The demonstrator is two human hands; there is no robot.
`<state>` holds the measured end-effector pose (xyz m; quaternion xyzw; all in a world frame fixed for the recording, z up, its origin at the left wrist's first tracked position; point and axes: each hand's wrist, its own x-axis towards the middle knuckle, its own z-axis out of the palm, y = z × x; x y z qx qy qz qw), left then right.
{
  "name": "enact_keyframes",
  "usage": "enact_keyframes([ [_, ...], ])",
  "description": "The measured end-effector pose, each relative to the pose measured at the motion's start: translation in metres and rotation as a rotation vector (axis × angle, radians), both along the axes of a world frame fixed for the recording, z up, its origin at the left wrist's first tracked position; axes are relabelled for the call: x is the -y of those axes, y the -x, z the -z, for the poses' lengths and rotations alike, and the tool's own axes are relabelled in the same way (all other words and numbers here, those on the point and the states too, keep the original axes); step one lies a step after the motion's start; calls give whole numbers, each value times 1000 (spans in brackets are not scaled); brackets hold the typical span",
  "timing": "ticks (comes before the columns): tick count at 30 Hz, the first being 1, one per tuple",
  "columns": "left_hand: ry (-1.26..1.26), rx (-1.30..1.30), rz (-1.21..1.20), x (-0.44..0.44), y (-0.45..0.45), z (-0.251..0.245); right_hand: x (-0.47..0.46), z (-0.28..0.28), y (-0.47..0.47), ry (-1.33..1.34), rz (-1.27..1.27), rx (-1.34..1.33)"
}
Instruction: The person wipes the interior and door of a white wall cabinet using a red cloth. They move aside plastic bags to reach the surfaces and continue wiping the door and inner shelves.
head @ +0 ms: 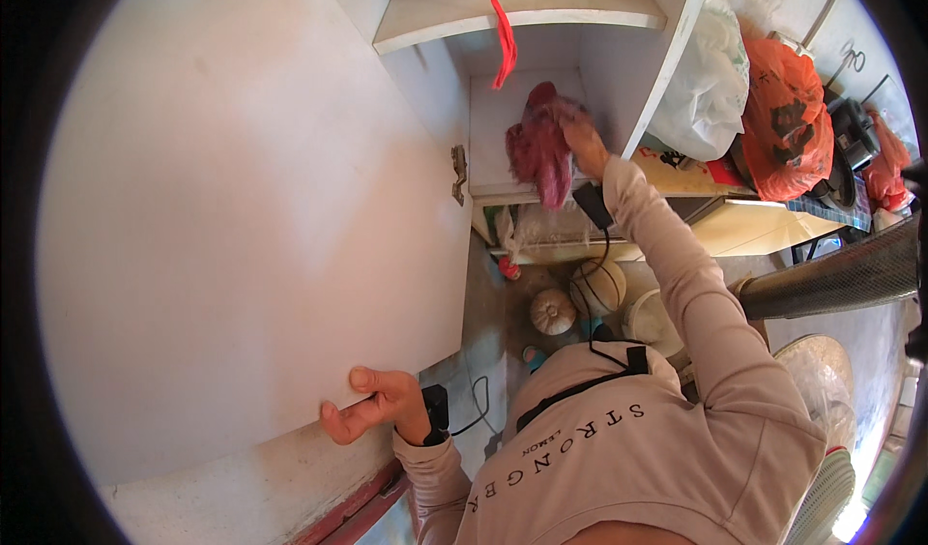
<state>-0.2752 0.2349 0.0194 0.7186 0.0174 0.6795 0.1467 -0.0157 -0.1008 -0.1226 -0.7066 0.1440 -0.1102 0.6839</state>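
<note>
My right hand (580, 137) reaches into a white cabinet compartment, closed on a dark pink cloth (544, 150) that hangs in loose folds over the compartment floor. The cloth and hand are slightly blurred. At the lower left, my left hand (377, 403) is at the edge of the open white cabinet door (254, 218), with its thumb on the near face and its other fingers bent round the edge. A metal hinge (458, 175) shows on the door's side. A red ribbon (504, 37) hangs from the shelf (522, 23) above the cloth.
White (707, 88) and orange (786, 124) plastic bags are at the right, beside a black pan (837, 186). Below, pumpkins (553, 311) and a pale bucket (652, 320) stand on the floor. A ribbed metal duct (834, 273) crosses at right. Black cables run from both wrists.
</note>
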Motion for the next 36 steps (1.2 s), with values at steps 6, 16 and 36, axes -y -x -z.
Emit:
enact_keyframes([
  [6, 21, 13, 23, 2, -1, -2, -8, -94, -30, -46, -195, 200],
  [16, 20, -10, -64, 2, 4, 4, -53, -41, -8, 1004, -365, -96],
  [36, 239, -70, -26, -8, 20, 13, -34, 39, -127, 1268, -150, -271],
])
